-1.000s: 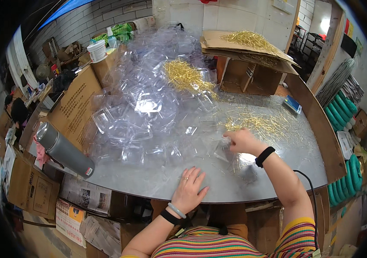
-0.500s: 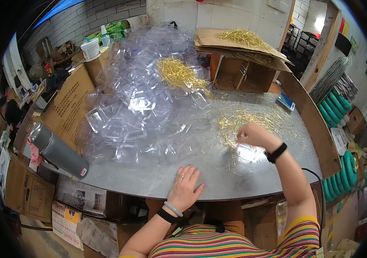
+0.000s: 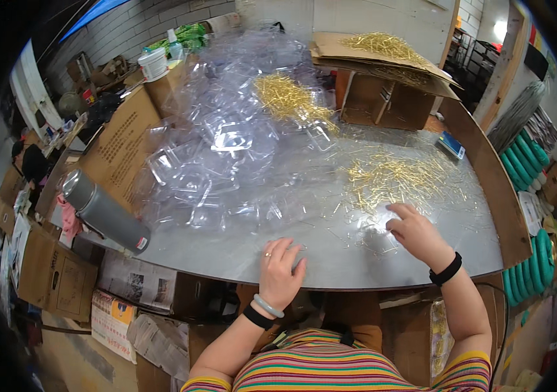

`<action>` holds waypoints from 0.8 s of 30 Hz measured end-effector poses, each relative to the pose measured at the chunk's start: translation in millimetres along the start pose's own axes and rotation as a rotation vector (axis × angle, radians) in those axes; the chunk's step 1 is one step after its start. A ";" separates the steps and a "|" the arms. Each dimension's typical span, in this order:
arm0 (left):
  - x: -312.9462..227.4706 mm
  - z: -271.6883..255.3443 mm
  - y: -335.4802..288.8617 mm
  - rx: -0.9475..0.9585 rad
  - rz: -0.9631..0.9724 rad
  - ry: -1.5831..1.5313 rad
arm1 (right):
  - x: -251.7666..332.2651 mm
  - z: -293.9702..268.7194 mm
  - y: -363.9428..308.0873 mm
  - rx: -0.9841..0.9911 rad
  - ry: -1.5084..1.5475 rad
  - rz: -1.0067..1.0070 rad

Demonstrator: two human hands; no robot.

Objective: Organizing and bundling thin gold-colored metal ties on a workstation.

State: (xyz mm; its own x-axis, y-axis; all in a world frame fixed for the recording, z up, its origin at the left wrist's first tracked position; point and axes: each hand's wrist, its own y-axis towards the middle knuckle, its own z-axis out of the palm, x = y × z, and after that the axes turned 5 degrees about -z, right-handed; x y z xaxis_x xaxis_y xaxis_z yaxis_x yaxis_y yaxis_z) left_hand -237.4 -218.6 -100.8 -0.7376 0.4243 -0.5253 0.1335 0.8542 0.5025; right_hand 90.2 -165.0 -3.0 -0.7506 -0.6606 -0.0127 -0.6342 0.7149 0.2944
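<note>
Thin gold-coloured sticks lie in a loose heap on the right of the grey table, just beyond the right hand and to the far right of the left hand. The left is released, palm down by the near edge; the right is half curled, its grasp impossible to tell.

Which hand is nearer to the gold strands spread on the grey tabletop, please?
Right. The right hand is at the near edge of the gold strands; the left hand is farther away, nearer the person and to their left.
</note>
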 end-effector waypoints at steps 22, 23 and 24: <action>-13.3 6.3 -13.1 0.042 -0.557 -1.324 | 127.7 25.8 30.6 -0.095 0.567 0.155; -13.1 9.5 -12.9 0.069 -0.549 -1.315 | 125.6 33.5 26.2 -0.128 0.686 0.188; -13.2 12.3 -12.8 0.094 -0.541 -1.305 | 121.3 43.9 22.2 -0.161 0.805 0.220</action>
State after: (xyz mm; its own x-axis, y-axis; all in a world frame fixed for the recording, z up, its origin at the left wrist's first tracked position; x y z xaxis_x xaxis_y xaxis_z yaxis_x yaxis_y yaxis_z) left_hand -221.3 -231.4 -108.7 0.4151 -0.0326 -0.9092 0.1166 0.9930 0.0176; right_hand -23.1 -219.3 -39.9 -0.4541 -0.5157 0.7266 -0.4092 0.8451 0.3441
